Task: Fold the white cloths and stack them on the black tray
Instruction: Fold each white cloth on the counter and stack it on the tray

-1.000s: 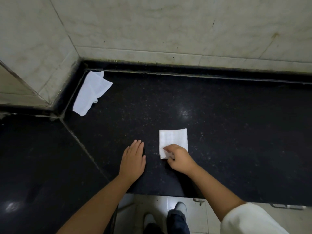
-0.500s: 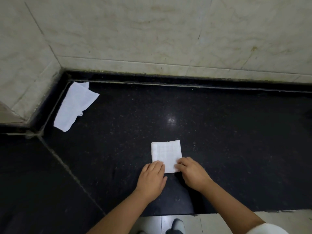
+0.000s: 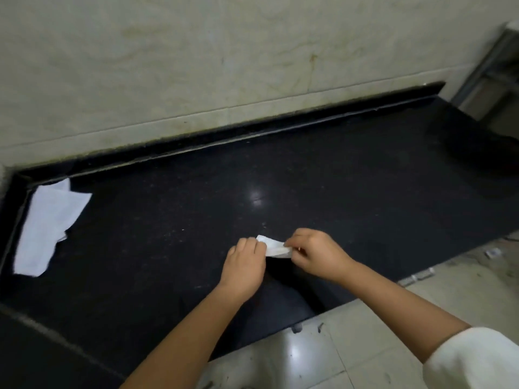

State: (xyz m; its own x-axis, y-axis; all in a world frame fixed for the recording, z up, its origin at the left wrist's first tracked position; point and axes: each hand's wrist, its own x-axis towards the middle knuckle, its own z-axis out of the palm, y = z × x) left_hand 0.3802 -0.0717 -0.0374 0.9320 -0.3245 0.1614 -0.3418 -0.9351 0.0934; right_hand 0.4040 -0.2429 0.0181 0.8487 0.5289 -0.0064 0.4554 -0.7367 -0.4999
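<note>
A small folded white cloth [image 3: 273,247] is lifted just off the black stone counter [image 3: 337,169], near its front edge. My left hand [image 3: 247,261] grips its left end and my right hand [image 3: 314,254] pinches its right end. Only a narrow strip of it shows between the two hands. A second white cloth [image 3: 47,228], loosely folded, lies flat in the counter's far left corner, well away from both hands. A dark, dim shape [image 3: 494,153] sits at the counter's far right end; I cannot tell whether it is the tray.
A pale marble wall [image 3: 224,66] backs the counter behind a raised black lip. The counter's front edge drops to a light tiled floor [image 3: 365,318]. A metal frame [image 3: 483,60] stands beyond the counter's right end.
Both hands have closed on the small folded cloth and raised it from the counter, where it lay flat. The view has swung to the right, pushing the other cloth toward the left edge.
</note>
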